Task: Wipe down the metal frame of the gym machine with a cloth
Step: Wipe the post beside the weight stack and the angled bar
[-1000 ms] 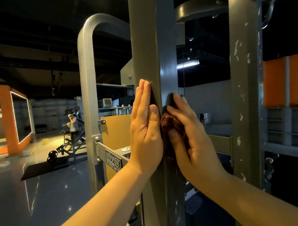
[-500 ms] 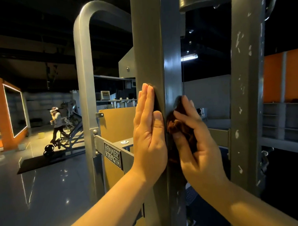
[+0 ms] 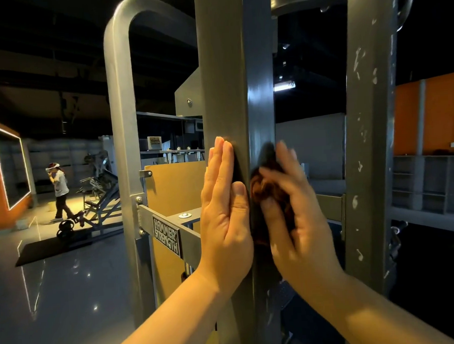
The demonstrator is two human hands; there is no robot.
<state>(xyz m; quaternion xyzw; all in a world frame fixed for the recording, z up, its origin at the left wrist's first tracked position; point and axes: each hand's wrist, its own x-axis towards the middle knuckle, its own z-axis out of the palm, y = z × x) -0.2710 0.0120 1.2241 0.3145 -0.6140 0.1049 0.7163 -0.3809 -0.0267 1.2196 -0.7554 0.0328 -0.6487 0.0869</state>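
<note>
A grey square metal post [image 3: 232, 75] of the gym machine stands upright right in front of me. My left hand [image 3: 225, 213] lies flat on the post's left face, fingers straight and together, holding nothing. My right hand [image 3: 298, 220] presses a bunched dark brown cloth [image 3: 267, 193] against the post's right face; the hand is motion-blurred. Part of the cloth is hidden under the fingers and palm.
A second grey upright [image 3: 370, 139] with chipped paint stands to the right. On the left are a curved silver tube [image 3: 121, 124] and a crossbar with a "Hammer Strength" plate [image 3: 166, 238]. A person [image 3: 59, 191] stands far left by another machine on the glossy floor.
My right hand with the cloth has shifted along the post's right face and is now blurred. The view has tilted slightly. The distant person has walked further left.
</note>
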